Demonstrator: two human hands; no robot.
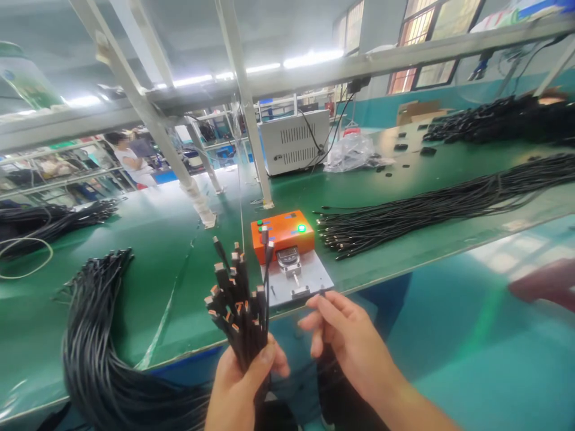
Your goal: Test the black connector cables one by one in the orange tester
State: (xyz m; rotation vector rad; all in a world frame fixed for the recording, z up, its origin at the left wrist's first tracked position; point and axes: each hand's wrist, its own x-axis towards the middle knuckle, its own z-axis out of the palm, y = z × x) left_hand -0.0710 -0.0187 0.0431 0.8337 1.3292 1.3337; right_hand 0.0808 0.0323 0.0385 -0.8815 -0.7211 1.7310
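My left hand (247, 374) is wrapped round a bundle of black USB cables (245, 335). Their metal-tipped plugs point upward, some showing orange inside, and two stand higher than the others. My right hand (345, 335) is at the front edge of a metal plate (317, 272), thumb and forefinger pinched together. A small dark bit shows at those fingertips, too small to name. On the plate sits a small fixture with a round-topped gauge (288, 257). Behind it is an orange box (283, 233) with a lit green light, partly covered by the raised plugs.
Black cables (94, 323) drape over the green table's (188, 317) front edge at left. Another long cable bundle (404, 221) lies to the right. Metal posts (245, 102) rise behind the orange box, near a white vented machine (294, 143). A person (132, 158) is in the left background.
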